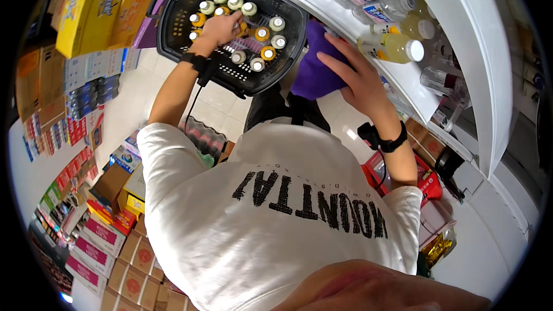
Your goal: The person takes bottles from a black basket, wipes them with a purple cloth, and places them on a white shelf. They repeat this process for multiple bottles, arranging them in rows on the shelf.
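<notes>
My left hand (pixel 223 27) reaches into a black plastic basket (pixel 173 52) with perforated walls. Its fingers are closed around the top of a small orange bottle, mostly hidden beneath them. Around it stand several upright small bottles with white caps, some with pale green contents, such as a pale bottle (pixel 277 23), and some orange, such as an orange bottle (pixel 268 53). A purple cloth (pixel 315 69) is in my right hand (pixel 366 83), beside the shelf edge and to the right of the basket. The thumb and fingers lie over the cloth's right side.
A white shelf (pixel 403 80) on the right holds clear bottles and a yellow drink bottle (pixel 391 49) lying on its side. Stacked cartons (pixel 92 8) rise on the left. Shrink-wrapped bottles (pixel 204 138) and a red basket (pixel 423 181) are low beside me.
</notes>
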A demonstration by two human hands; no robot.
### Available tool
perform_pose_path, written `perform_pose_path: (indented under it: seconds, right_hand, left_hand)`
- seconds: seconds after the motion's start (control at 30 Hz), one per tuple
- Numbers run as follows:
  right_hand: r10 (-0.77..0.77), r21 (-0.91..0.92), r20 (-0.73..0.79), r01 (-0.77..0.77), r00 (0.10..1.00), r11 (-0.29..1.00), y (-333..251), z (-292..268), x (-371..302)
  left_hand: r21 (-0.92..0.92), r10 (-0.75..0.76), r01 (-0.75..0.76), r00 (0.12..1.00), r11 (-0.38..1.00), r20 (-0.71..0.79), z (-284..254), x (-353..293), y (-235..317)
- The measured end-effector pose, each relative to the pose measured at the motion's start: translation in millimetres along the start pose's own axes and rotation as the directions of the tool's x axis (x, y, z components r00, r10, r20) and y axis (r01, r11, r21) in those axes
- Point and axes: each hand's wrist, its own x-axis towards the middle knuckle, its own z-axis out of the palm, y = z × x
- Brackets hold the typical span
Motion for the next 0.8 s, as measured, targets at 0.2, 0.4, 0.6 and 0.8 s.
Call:
perform_pose_path:
  seconds: [0.2, 0.4, 0.6, 0.8]
  right_hand:
    - [-0.212, 0.09, -0.168, 0.229, 0.963, 0.969, -16, -34, 8]
    - [-0.312, 0.109, -0.577, 0.449, 0.755, 0.887, -40, -66, 29]
    - [-0.6, -0.348, -0.717, 0.564, 0.354, 0.749, -84, -124, 61]
    - [-0.7, -0.701, -0.687, 0.078, 0.193, 0.709, -84, -168, 9]
  left_hand:
    - [0.189, 0.174, -0.101, 0.887, 0.977, -0.427, -152, -115, 94]
    - [-0.056, 0.199, -0.33, 0.686, 0.942, -0.7, -275, -188, 200]
    - [0.028, 0.382, -0.63, 0.434, 0.776, -0.816, -337, -187, 330]
    - [-0.009, 0.47, -0.814, 0.345, 0.581, -0.813, -366, -180, 414]
